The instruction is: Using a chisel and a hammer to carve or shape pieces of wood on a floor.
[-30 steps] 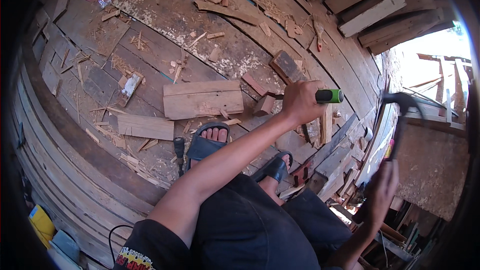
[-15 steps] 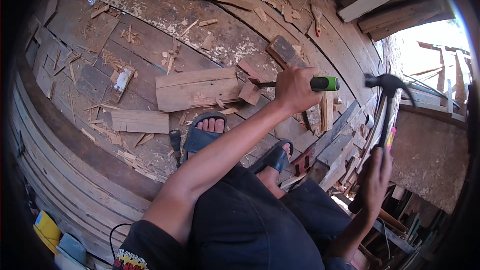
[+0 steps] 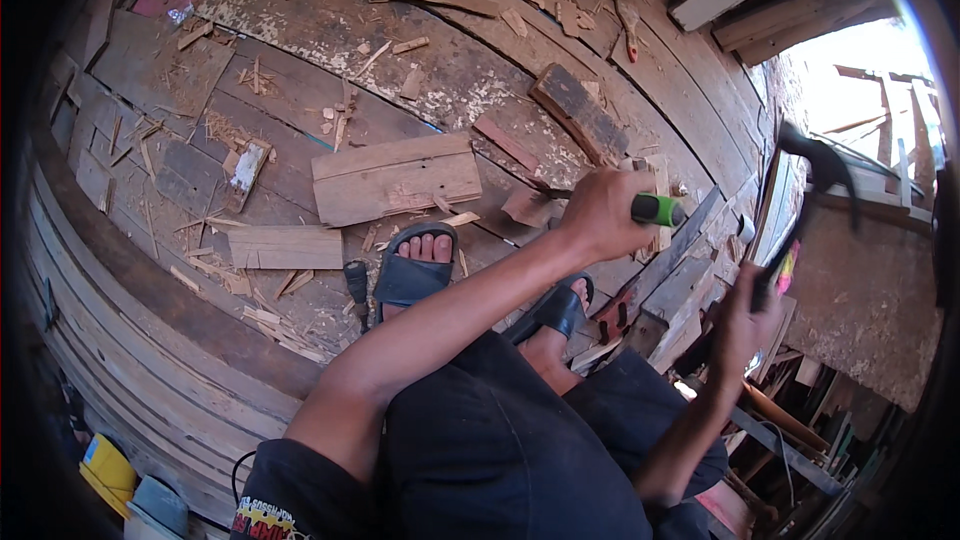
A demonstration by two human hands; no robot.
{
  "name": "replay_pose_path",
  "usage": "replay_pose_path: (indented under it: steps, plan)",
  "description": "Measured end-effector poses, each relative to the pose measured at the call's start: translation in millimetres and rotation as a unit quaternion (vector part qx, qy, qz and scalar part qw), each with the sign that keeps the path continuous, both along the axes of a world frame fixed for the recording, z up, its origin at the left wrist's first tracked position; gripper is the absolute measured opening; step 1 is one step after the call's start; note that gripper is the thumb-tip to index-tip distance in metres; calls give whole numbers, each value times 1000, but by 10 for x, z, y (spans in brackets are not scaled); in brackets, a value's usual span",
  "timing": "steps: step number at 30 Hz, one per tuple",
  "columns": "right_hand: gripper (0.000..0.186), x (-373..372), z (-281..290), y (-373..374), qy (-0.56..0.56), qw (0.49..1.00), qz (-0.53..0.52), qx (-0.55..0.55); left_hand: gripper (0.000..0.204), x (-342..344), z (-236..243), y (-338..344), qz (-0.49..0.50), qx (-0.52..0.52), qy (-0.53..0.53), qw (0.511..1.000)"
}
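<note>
My left hand [image 3: 608, 215] is closed around a chisel [image 3: 655, 209] with a green and black handle. Its butt end points right, and the dark blade extends left from my fist beside a small wood block [image 3: 527, 207]. The blade's tip is hard to make out. Over on the right, my right hand [image 3: 742, 320] grips a claw hammer [image 3: 822, 162] by its dark handle. The hammer is raised, its head up and away from the chisel, slightly blurred by motion.
A wide board [image 3: 397, 180] and a shorter board [image 3: 286, 247] lie before my sandalled feet. A dark-handled tool [image 3: 357, 290] stands beside my left foot. Farther off are a dark wood block [image 3: 580, 112], a paintbrush [image 3: 628, 28] and scattered chips. Stacked planks [image 3: 150, 340] line the left.
My left hand and the chisel have shifted slightly nearer to me. The hammer head has swung right, farther from the chisel, and my right hand has moved a little left.
</note>
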State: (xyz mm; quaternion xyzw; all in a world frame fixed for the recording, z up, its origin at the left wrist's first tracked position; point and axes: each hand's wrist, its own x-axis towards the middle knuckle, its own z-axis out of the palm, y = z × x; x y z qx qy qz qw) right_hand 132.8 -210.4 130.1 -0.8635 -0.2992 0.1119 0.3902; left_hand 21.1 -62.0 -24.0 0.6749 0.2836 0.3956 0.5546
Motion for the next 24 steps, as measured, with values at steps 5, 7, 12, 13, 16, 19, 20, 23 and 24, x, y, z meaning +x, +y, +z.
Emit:
replay_pose_path:
  steps: [5, 7, 12, 13, 16, 19, 20, 23, 24]
  plan:
    - [32, -161, -1005, -73, 97, 990, 19, -101, 19, -253, 12, 354, 5, -125, -108, 986]
    - [35, -105, -1431, -173, 146, 979, 45, -133, 24, -428, 193, 498, 88, -209, -169, 959]
    - [45, -138, -1941, -100, 263, 957, 28, -122, 28, -1260, 449, 953, 193, -271, -309, 891]
    - [45, -149, -2010, -68, 265, 956, 22, -121, 30, -1410, 423, 1008, 191, -291, -366, 863]
    - [50, -182, -2212, 72, 240, 955, 26, -173, 35, -1774, 502, 957, 226, -302, -394, 838]
    - [50, -63, -2571, 32, 153, 967, 51, -199, 34, -2025, 572, 862, 220, -267, -462, 817]
    - [54, -138, -2489, 105, 115, 960, 60, -250, 33, -2107, 569, 813, 221, -262, -473, 812]
    - [57, -257, -2368, 122, -311, 935, 99, -137, 31, -2133, 616, 707, 185, -259, -491, 811]
    - [57, -369, -2212, 224, -309, 936, 100, -137, 30, -2158, 642, 677, 174, -249, -490, 817]
